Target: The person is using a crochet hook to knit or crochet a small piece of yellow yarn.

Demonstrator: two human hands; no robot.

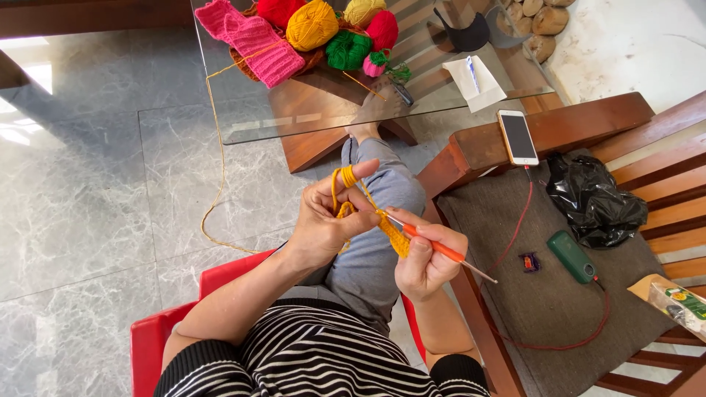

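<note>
My left hand (323, 220) holds up yellow yarn (346, 176) wound around the raised forefinger and pinches a small yellow crocheted piece (397, 237). My right hand (426, 261) grips an orange-handled crochet hook (441, 250), its tip at the crocheted piece. The yarn strand (215, 147) trails down over the floor and up onto the glass table (250, 117). Both hands work above my lap, over grey trousers.
On the glass table sit balls of yarn (312, 26) in several colours and a pink knitted piece (254, 37). To my right, a wooden bench with a phone (517, 137), red cable, green device (572, 256) and black bag (592, 202). I sit on a red seat (158, 334).
</note>
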